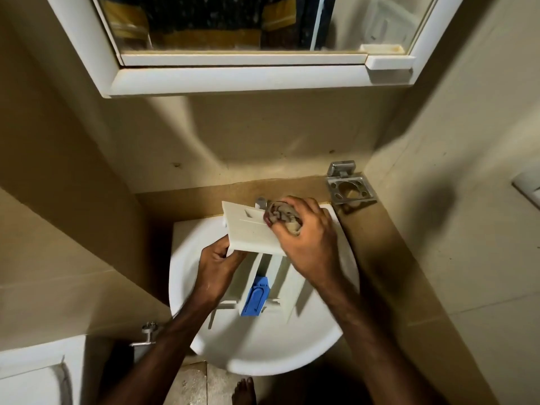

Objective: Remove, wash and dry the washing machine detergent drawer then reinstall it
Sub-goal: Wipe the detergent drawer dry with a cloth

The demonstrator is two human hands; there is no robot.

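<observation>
While I look down through the head camera, I see the detergent drawer (257, 258) held over the white basin (187, 276), its flat front panel raised toward the back edge of the basin and its compartments running down toward the front rim. My left hand (217, 266) grips the near left corner of that front panel, fingers curled under the edge and thumb on top. My right hand (306, 238) is clenched around a crumpled, patterned cloth (282, 214), which it presses against the far right corner of the panel; the fingers are tightly bent over the cloth so only a bunch of it shows between them. A blue insert (255, 296) sits in the middle compartment of the drawer, below the panel, toward the basin's front rim. Just behind the cloth, at the basin's back edge, a bit of the metal tap (261, 202) shows. A metal holder (347, 187) is fixed on the wall ledge past the back right corner of the basin. A white-framed mirror cabinet (239, 74) hangs above. A bare foot (244, 391) stands on the floor below the front rim.
</observation>
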